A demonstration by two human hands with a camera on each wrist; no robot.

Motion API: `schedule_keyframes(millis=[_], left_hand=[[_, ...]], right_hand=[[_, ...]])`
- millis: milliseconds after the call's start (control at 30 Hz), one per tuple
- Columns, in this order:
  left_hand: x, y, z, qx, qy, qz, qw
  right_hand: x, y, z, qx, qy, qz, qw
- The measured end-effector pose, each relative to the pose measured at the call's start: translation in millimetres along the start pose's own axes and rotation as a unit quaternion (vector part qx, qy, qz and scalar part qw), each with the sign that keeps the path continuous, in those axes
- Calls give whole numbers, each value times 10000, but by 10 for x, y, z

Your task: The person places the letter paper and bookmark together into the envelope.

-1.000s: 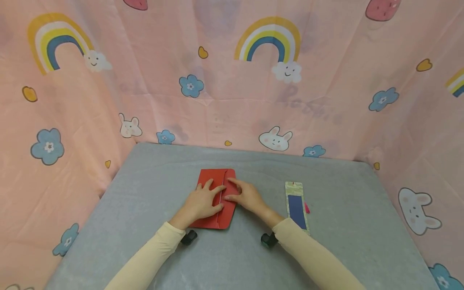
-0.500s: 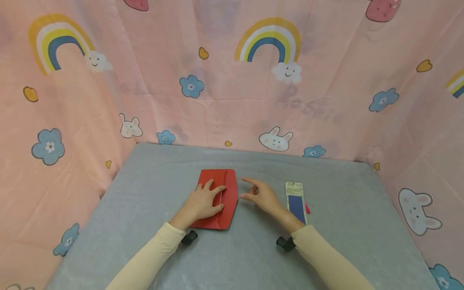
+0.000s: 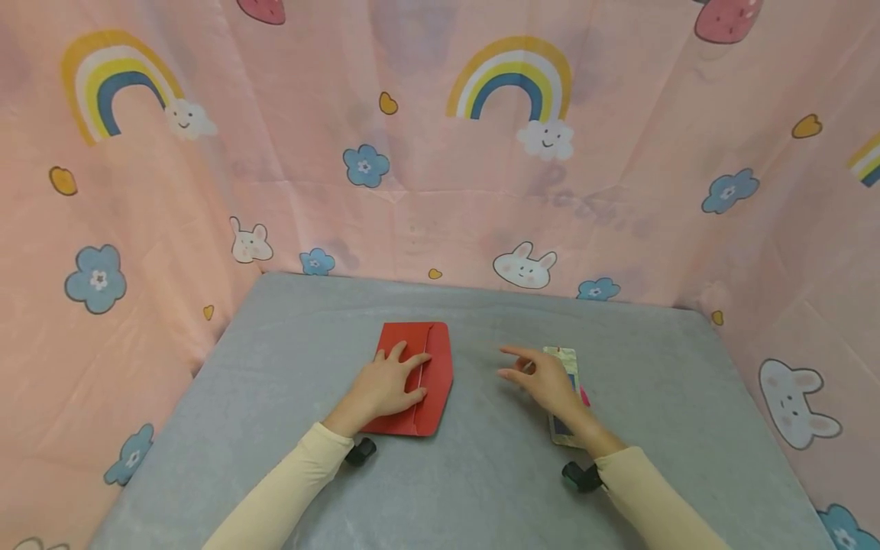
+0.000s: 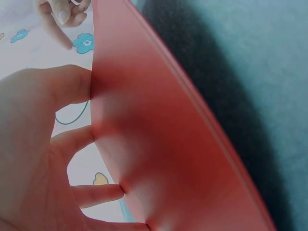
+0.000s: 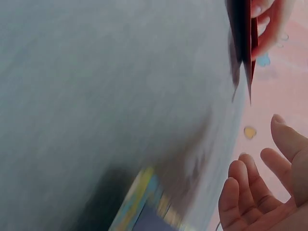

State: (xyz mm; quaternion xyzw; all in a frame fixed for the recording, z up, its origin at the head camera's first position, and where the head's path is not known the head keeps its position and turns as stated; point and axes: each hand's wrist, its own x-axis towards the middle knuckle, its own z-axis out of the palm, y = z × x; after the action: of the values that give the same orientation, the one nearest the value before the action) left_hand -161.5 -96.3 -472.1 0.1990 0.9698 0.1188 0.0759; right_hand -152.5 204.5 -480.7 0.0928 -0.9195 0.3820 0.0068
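Observation:
A red envelope [image 3: 433,389] lies on the table, its flap on the right side folded outward. My left hand [image 3: 385,386] rests on it with fingers spread, the fingertips touching its face, as the left wrist view [image 4: 144,120] also shows. To the right, my right hand [image 3: 546,382] hangs in the air with loosely bent fingers and nothing in them. Beneath and behind that hand lies a bookmark-like strip [image 3: 561,357] with a pale patterned border and dark blue middle, partly hidden by the hand and wrist. The strip [image 5: 144,207] appears blurred in the right wrist view.
A grey cloth covers the table [image 3: 481,473]. Pink fabric [image 3: 440,214] printed with rainbows, rabbits and flowers hangs along the back and sides. A small bright pink bit [image 3: 584,396] shows at the strip's right edge.
My right hand has let go of the envelope's flap and moved right, over the strip. The flap's right edge now shows fully. My left hand has stayed on the envelope.

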Motion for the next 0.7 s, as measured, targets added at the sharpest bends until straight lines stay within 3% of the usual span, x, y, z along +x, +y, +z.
schedule_keyframes(millis=[367, 700], left_hand=[[8, -2, 7, 35, 7, -26, 10000], [8, -8, 8, 66, 13, -15, 10000]], right_hand=[[-143, 385, -261, -154, 298, 11, 9994], [-281, 644, -434, -678, 585, 421, 9951]])
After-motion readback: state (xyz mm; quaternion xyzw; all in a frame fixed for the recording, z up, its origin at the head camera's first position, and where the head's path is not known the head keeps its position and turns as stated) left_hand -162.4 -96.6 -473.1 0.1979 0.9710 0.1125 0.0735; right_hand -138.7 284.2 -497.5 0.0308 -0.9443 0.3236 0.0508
